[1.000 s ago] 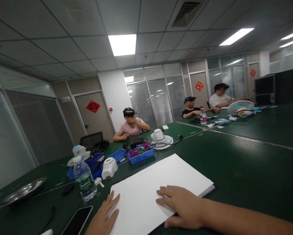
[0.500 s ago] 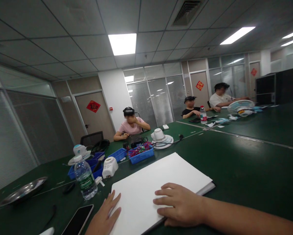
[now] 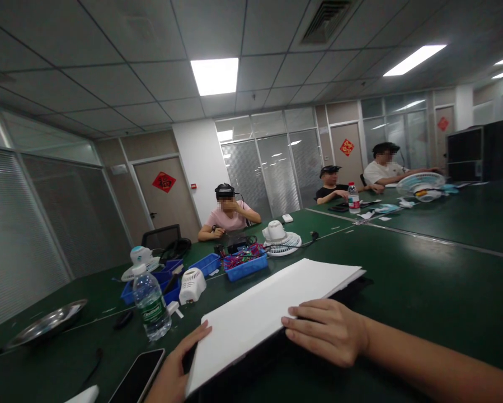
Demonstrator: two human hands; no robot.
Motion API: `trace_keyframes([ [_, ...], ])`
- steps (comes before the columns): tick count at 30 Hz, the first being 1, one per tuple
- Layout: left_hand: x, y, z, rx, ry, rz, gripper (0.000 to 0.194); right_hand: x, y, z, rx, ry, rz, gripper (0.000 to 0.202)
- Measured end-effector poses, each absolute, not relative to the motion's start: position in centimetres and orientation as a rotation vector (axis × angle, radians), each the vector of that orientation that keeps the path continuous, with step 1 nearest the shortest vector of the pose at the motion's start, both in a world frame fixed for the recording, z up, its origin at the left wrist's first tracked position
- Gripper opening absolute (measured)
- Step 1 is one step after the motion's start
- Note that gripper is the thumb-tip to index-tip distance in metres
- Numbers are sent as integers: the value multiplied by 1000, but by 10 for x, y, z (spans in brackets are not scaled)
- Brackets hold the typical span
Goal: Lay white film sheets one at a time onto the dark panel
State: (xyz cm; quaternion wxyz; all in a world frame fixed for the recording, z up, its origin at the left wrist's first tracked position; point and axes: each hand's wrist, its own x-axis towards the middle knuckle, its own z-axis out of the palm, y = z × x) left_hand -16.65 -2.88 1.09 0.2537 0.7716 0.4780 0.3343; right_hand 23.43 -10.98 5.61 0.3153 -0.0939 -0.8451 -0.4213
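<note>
A stack of white paper [image 3: 263, 319] is in front of me, tilted, with its near side raised above the green table. Something black [image 3: 347, 286] shows beneath it; I cannot tell whether it is a folder or shadow. At the left edge, my left hand [image 3: 179, 355] grips the stack, thumb hidden or partly under it and a fingertip on top. My right hand [image 3: 324, 330] is closed over the near right edge, fingers together on the top sheet, thumb out of sight. A phone [image 3: 137, 376] lies beside my left hand. Just beyond it stands a clear water bottle [image 3: 151, 308].
Blue trays [image 3: 246, 267] with wires, a white fan housing [image 3: 192, 285] and a fan head [image 3: 281, 240] stand beyond the paper. A metal dish [image 3: 47, 324] lies at left. Across the table sit a person in pink [image 3: 228, 218] and two other people.
The paper stack has gone from lying flat to tilted, its near edge raised. My spread hands have closed on its edges. The view has shifted slightly.
</note>
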Motion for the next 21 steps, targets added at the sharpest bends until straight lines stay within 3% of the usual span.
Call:
trace_keyframes([
  [2, -162, -32, 12, 2157, 1289, 969, 67, 238, -105, 52, -317, -2217, -1084, 33],
  [12, -160, -23, 4, 2057, 1292, 952, 47, 223, -96, 28, -424, -2208, -775, 19],
  [19, -174, -24, 2, 2111, 1395, 1010, 65, 223, -110, 76, -738, -2038, -822, 14],
  [21, -179, -21, -2, 2151, 1468, 979, 61, 228, -119, 96, -881, -2023, -805, 13],
])
